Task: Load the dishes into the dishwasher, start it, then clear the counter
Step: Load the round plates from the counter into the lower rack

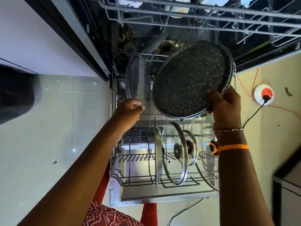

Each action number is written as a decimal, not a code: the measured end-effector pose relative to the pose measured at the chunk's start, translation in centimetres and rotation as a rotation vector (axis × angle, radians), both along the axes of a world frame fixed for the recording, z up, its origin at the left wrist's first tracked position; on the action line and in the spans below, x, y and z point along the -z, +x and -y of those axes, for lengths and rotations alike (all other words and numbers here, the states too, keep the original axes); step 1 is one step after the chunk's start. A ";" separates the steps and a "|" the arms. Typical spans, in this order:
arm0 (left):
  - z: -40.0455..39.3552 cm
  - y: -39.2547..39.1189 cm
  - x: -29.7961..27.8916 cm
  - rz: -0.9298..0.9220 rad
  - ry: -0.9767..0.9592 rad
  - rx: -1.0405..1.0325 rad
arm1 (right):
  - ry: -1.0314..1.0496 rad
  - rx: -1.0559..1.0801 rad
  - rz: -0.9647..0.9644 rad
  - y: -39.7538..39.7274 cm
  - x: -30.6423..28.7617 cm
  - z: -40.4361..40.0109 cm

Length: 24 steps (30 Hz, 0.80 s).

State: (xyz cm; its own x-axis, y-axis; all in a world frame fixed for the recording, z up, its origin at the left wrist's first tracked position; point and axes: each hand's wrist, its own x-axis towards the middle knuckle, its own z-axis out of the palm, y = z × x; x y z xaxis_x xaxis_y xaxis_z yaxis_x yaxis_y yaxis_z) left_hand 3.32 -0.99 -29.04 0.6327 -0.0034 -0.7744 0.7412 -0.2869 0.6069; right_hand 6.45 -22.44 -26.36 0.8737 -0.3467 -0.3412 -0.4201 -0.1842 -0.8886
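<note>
The dishwasher's lower rack is pulled out over the open door. My right hand grips the near rim of a large black speckled pan, tilted above the back of the rack. My left hand holds the lower edge of a smaller speckled pan that stands on edge at the rack's back left. At the front of the rack stand a steel plate and two glass lids with knobs, with a third lid partly hidden behind my right forearm.
The upper rack juts out overhead with white dishes in it. To the right, a white extension socket with a black plug lies on the floor, with orange and black cables trailing from it. On the left is tiled floor.
</note>
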 end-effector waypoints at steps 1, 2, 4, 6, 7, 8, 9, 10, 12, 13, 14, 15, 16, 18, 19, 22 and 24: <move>-0.1 0.0 -0.1 -0.004 -0.017 0.014 | -0.087 -0.033 0.036 0.2 0.1 -0.1; -0.2 0.0 -0.2 -0.016 -0.046 0.018 | -0.189 -0.082 0.063 0.4 0.2 -0.3; -0.4 0.1 -0.4 -0.044 -0.113 0.001 | -0.407 -0.210 0.088 0.7 0.6 -0.9; -0.6 0.2 -0.5 -0.046 -0.137 -0.030 | -0.572 -0.295 0.053 0.9 1.2 -1.7; -0.7 0.2 -0.4 -0.040 -0.128 -0.046 | -0.623 -0.324 0.012 0.9 1.5 -2.1; -0.9 0.2 -0.3 -0.037 -0.115 -0.063 | -0.669 -0.351 -0.021 1.0 1.8 -2.5; -1.0 0.2 -0.2 -0.038 -0.104 -0.079 | -0.713 -0.387 -0.057 1.1 2.1 -2.8; -1.1 0.3 -0.1 -0.044 -0.096 -0.090 | -0.755 -0.417 -0.089 1.2 2.5 -3.0; -1.2 0.3 0.1 -0.052 -0.094 -0.095 | -0.800 -0.453 -0.139 1.6 3.0 -3.4; -1.2 0.3 0.1 -0.053 -0.094 -0.092 | -0.814 -0.471 -0.149 1.8 3.1 -3.7; -1.2 0.3 0.1 -0.053 -0.093 -0.088 | -0.827 -0.491 -0.152 2.0 3.4 -3.9; -1.2 0.4 0.1 -0.054 -0.094 -0.084 | -0.835 -0.503 -0.155 2.1 3.6 -4.0; -1.1 0.4 0.0 -0.056 -0.095 -0.080 | -0.835 -0.508 -0.162 2.3 4.0 -4.2; -0.9 0.4 0.0 -0.067 -0.099 -0.077 | -0.821 -0.505 -0.174 2.6 4.4 -4.5; -0.9 0.5 0.0 -0.078 -0.102 -0.074 | -0.821 -0.508 -0.178 2.7 4.5 -4.6; -0.6 0.4 0.0 -0.118 -0.110 -0.071 | -0.848 -0.526 -0.194 3.3 4.4 -4.8; -0.6 0.3 0.0 -0.132 -0.115 -0.065 | -0.854 -0.521 -0.187 3.4 4.3 -4.8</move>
